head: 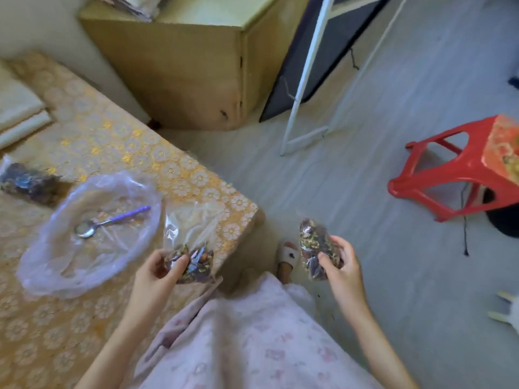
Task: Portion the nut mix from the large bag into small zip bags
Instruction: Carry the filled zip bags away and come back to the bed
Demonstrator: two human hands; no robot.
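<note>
Three small bags of nut mix show: one gripped in the left hand at the table edge, one pinched in the right hand over the floor, one lying far left. One large bag lies open, nearly empty, holding one spoon. No writing is legible.

One head-worn view looks steeply down from above the table edge — table at left, grey floor to its right, the wearer's lap close below — wide-angled, nothing shared.
</note>
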